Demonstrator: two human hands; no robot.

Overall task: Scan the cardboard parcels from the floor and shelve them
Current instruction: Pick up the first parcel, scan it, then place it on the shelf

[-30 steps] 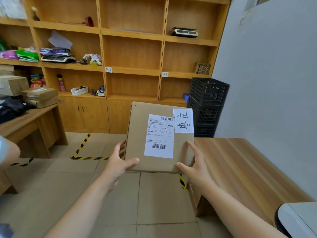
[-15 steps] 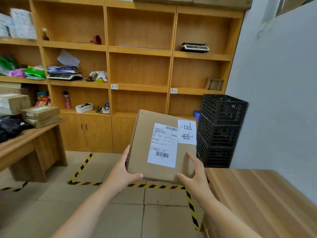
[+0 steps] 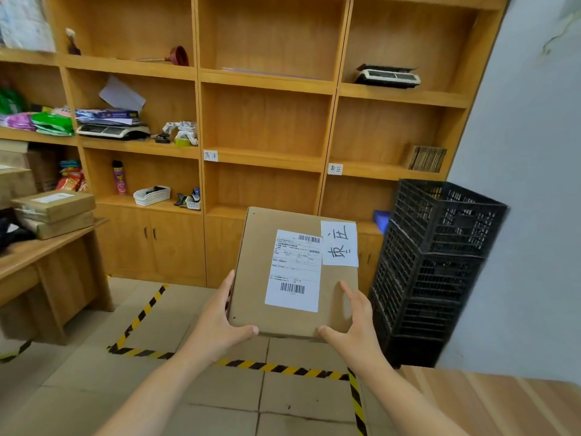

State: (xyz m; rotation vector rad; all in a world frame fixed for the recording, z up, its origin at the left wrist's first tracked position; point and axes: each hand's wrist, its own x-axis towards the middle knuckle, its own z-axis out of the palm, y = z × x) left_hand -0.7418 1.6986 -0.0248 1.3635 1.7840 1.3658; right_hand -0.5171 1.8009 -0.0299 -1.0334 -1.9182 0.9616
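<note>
I hold a flat cardboard parcel [image 3: 254,272] in front of me with both hands, its top face towards the camera. It carries a white shipping label with barcodes and a white handwritten slip at its upper right corner. My left hand [image 3: 217,322] grips the lower left edge, thumb on top. My right hand [image 3: 355,322] grips the lower right edge. Behind the parcel stands a wooden shelf unit [image 3: 267,158] with several open compartments; two small paper tags are stuck on its shelf edges.
Stacked black plastic crates [image 3: 430,272] stand at the right against the wall. A wooden desk [image 3: 47,247] at the left bears more parcels [image 3: 53,206]. Yellow-black tape [image 3: 276,368] marks the tiled floor. A wooden tabletop [image 3: 490,404] lies at the lower right.
The view has moved closer to the shelf unit, and the parcel has travelled forward with it. Both hands keep the same hold.
</note>
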